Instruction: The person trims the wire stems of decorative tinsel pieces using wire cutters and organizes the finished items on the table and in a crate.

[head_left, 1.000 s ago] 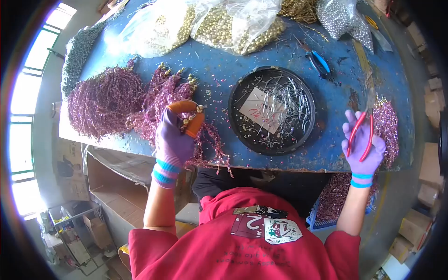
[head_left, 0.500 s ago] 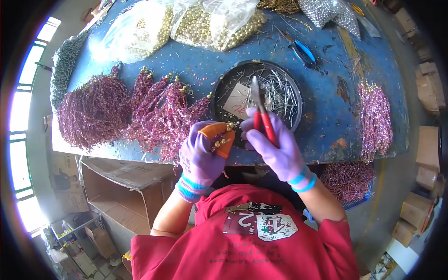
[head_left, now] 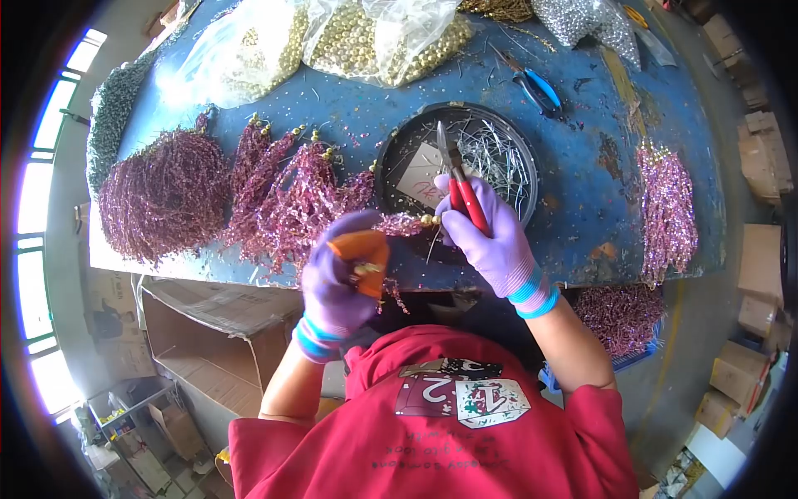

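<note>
My right hand (head_left: 490, 229), in a purple glove, is closed around red-handled pliers (head_left: 467, 198), their metal jaws pointing up over the black tray. Its fingertips also meet the gold-beaded top of a pink tinsel strand (head_left: 403, 223). That strand stretches left toward my left hand (head_left: 332, 279), gloved too and slightly blurred. The left fingers curl around an orange pouch-like piece (head_left: 366, 259) with gold beads showing at it. Beneath the pliers, the round black tray (head_left: 532, 179) holds cut wire pieces and a marked card.
Pink tinsel bundles (head_left: 162, 195) lie at left, another (head_left: 667, 212) at right. Bags of gold beads (head_left: 357, 46) and a silver bead bag (head_left: 586, 29) sit at the back. Blue-handled pliers (head_left: 539, 90) rest behind the tray. A cardboard box (head_left: 216, 333) stands below the table edge.
My left hand has moved left and down, away from the right hand. A pink strand now spans the gap, its beaded end at my right fingers. The pliers have shifted slightly left and up.
</note>
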A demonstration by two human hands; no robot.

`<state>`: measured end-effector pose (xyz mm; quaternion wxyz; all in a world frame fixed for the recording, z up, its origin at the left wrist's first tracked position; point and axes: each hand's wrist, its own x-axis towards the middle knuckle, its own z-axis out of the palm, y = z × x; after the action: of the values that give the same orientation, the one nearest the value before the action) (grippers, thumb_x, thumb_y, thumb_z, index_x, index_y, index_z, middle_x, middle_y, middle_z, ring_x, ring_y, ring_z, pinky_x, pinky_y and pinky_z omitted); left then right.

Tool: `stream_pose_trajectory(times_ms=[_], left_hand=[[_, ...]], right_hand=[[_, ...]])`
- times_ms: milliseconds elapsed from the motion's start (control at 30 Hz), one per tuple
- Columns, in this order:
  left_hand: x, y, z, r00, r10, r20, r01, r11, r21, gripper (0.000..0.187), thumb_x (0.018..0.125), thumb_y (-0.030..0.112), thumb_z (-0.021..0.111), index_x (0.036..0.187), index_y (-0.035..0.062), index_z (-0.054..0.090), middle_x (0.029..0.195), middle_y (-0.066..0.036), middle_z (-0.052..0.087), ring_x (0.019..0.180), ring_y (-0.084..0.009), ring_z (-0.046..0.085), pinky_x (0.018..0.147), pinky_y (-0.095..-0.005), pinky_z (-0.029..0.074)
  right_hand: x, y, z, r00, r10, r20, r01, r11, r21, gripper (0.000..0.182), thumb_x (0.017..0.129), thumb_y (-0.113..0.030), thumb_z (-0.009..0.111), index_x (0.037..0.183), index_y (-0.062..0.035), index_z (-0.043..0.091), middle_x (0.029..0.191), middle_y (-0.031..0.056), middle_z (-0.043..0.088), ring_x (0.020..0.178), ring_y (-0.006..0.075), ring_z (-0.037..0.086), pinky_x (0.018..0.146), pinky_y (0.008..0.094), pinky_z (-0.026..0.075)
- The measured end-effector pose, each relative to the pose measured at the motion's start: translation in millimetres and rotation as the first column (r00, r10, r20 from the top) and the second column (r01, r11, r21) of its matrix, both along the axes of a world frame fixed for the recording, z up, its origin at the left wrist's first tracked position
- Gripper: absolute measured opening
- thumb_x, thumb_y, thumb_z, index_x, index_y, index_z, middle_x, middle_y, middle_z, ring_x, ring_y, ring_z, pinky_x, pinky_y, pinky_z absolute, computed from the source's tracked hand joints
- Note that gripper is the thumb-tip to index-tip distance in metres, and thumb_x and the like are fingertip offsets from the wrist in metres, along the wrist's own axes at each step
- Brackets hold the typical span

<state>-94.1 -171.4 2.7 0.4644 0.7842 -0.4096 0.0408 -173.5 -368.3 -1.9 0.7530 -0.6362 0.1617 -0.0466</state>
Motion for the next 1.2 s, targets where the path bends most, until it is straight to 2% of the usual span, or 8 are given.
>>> stream_pose_trajectory(times_ms=[100, 200, 333, 400, 467, 533, 700, 1200], left_hand=[[-1, -8, 17, 0.975, 0.057, -0.216, -0.076, 0.994, -0.080, 0.035, 0.077, 0.000, 0.069, 0.111, 0.0040, 0.060, 0.115, -0.019, 0.060, 0.106, -0.0312, 0.062, 0.087, -0.0342, 0.050], [-3, -21, 32, 0.980, -0.043, -0.195, 0.089, 0.968, 0.232, 0.037, 0.080, 0.003, 0.069, 0.115, 0.0005, 0.059, 0.121, -0.017, 0.059, 0.108, -0.0200, 0.059, 0.090, -0.0309, 0.046], [-12, -27, 9, 0.927, 0.037, -0.372, 0.019, 0.989, 0.146, 0.029, 0.085, 0.013, 0.068, 0.111, 0.0023, 0.062, 0.095, -0.016, 0.068, 0.085, -0.0249, 0.068, 0.074, -0.0319, 0.052], [-9, -29, 3, 0.754, 0.117, -0.646, -0.081, 0.993, 0.086, 0.029, 0.089, 0.015, 0.065, 0.114, 0.0006, 0.061, 0.094, -0.008, 0.069, 0.082, -0.0102, 0.063, 0.071, -0.0256, 0.050], [-6, -30, 13, 0.533, 0.057, -0.845, -0.123, 0.992, -0.011, 0.032, 0.092, 0.017, 0.060, 0.119, 0.0002, 0.058, 0.092, -0.003, 0.069, 0.064, -0.0018, 0.054, 0.053, -0.0157, 0.040], [-3, -29, 7, 0.543, 0.041, -0.839, -0.164, 0.985, -0.057, 0.032, 0.092, 0.018, 0.059, 0.118, 0.0003, 0.058, 0.090, -0.003, 0.069, 0.054, 0.0000, 0.047, 0.046, -0.0143, 0.033], [0, -29, 10, 0.442, 0.040, -0.896, -0.199, 0.978, -0.054, 0.031, 0.091, 0.019, 0.060, 0.116, 0.0018, 0.059, 0.089, -0.004, 0.069, 0.048, -0.0003, 0.042, 0.044, -0.0149, 0.033], [-3, -27, 1, 0.461, -0.015, -0.887, -0.166, 0.981, -0.103, 0.033, 0.083, 0.013, 0.072, 0.110, -0.0016, 0.060, 0.087, -0.002, 0.067, 0.071, -0.0052, 0.058, 0.060, -0.0187, 0.044]], right_hand=[[0, -2, 8, 0.998, 0.058, 0.011, -0.056, 0.991, -0.118, 0.031, 0.089, -0.006, 0.055, 0.120, -0.0022, 0.052, 0.094, 0.0012, 0.058, 0.081, 0.0078, 0.055, 0.077, 0.0240, 0.046], [4, 0, 12, 0.988, 0.124, 0.096, -0.095, 0.961, -0.260, 0.030, 0.088, -0.005, 0.055, 0.118, -0.0021, 0.053, 0.096, 0.0018, 0.058, 0.084, 0.0092, 0.055, 0.080, 0.0248, 0.045], [4, -2, 17, 0.984, 0.138, 0.116, -0.106, 0.963, -0.249, 0.033, 0.086, -0.006, 0.059, 0.118, -0.0010, 0.052, 0.099, 0.0036, 0.058, 0.089, 0.0114, 0.054, 0.084, 0.0268, 0.043], [0, -11, 23, 0.983, 0.157, 0.093, -0.139, 0.976, -0.169, 0.042, 0.084, -0.010, 0.063, 0.122, 0.0010, 0.048, 0.104, 0.0065, 0.057, 0.092, 0.0143, 0.055, 0.086, 0.0298, 0.043], [-6, -23, 20, 0.968, 0.153, 0.197, -0.027, 0.849, -0.528, 0.052, 0.082, -0.015, 0.065, 0.126, 0.0022, 0.044, 0.108, 0.0107, 0.057, 0.094, 0.0195, 0.056, 0.088, 0.0327, 0.043], [-11, -32, 13, 0.930, 0.201, 0.307, 0.087, 0.692, -0.717, 0.057, 0.078, -0.017, 0.066, 0.127, 0.0014, 0.045, 0.115, 0.0170, 0.055, 0.099, 0.0299, 0.057, 0.091, 0.0392, 0.044], [-28, -29, 23, 0.976, 0.176, 0.126, 0.065, 0.320, -0.945, 0.057, 0.072, -0.016, 0.068, 0.126, -0.0047, 0.050, 0.117, 0.0148, 0.054, 0.106, 0.0343, 0.052, 0.095, 0.0441, 0.040], [-20, -12, 12, 0.980, 0.190, 0.059, -0.003, 0.312, -0.950, 0.062, 0.071, -0.017, 0.071, 0.129, -0.0084, 0.048, 0.117, 0.0119, 0.052, 0.107, 0.0323, 0.051, 0.094, 0.0453, 0.040]])
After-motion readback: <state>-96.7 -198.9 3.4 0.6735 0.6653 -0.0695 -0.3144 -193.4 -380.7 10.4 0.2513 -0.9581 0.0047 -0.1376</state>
